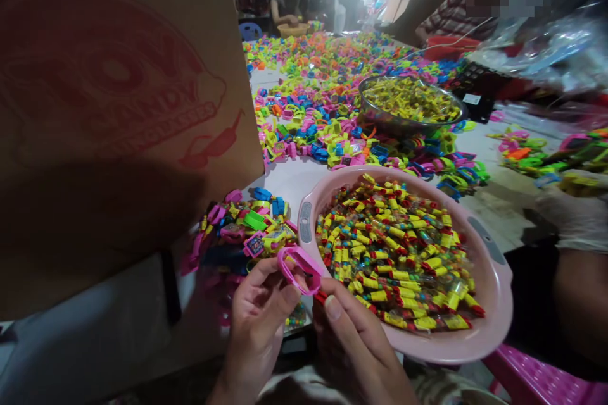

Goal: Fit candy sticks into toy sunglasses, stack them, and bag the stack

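Close in front of me, my left hand pinches a pink plastic toy watch by its loop-shaped band. My right hand is closed on a small candy packet, whose red end shows between thumb and fingers beside the band; the rest is hidden. Just right of my hands stands a pink basin full of candy packets with yellow labels and red ends. Behind my left hand lies a pile of coloured toy watches.
A large cardboard box blocks the left side. Farther back, a metal bowl of yellow packets stands among many scattered toy watches. At right is another person's gloved hand; a pink stool stands below. More people sit beyond.
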`<state>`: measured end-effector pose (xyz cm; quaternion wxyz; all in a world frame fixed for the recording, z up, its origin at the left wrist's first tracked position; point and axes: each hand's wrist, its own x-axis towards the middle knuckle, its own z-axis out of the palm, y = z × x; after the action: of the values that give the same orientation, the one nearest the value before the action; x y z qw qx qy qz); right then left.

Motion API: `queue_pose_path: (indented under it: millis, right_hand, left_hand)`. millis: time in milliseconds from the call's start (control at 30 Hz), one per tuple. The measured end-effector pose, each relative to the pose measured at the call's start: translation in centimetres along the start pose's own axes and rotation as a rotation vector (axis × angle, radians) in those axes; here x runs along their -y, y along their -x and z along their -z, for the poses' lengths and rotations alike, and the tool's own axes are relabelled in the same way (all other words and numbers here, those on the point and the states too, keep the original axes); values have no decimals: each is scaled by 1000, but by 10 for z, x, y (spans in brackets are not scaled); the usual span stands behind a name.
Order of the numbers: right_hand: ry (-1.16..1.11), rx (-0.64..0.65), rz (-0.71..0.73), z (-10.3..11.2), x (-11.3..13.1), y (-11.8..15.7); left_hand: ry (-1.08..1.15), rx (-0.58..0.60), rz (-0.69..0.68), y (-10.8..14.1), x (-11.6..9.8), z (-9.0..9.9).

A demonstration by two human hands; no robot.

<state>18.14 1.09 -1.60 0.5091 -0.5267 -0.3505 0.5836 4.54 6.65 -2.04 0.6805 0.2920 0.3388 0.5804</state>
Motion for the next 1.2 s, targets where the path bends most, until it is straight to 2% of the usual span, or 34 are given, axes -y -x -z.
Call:
queue_pose_path:
  millis: [200,433,533,600,633,700,767,833,900,967,1067,1200]
  right_hand:
    - [-87,101,18,-1,-1,-4]
    - [-164,56,17,-2,-3,-5]
    - [-126,180,-39,-2,1,-4]
    - [17,249,-3,1,7,-5]
    - [131,247,68,6,9,-7]
    - [414,135,287,23,14,-13]
    - [729,-67,477,49,17,-23]
    - [1067,-189,584,78,19,-33]
    - [1379,-105,645,101,19,-40]
    - [1579,34,669,112,18,-44]
    - [1669,75,683,115,12,-46]
    - [1507,80,722,122,1,-46]
  left_hand:
    - [-40,8,21,4,5,3]
    - [-234,11,26,12,14,11]
    - [-280,-21,-7,14,7,11]
    - [-338,-102,-67,12,-6,13]
    - [-387,-153,-124,9,-14,16]
    - [-549,-237,-266,-3,-35,27]
    - [-814,-256,-386,-24,-55,41]
    - [-1135,-178,-475,-52,-71,58]
    - [-1383,-13,-600,-81,-78,74]
    - [-1497,172,-662,-106,-78,85]
    - [-1518,311,-687,-126,-75,90]
    - [-1472,217,-777,-131,-86,70]
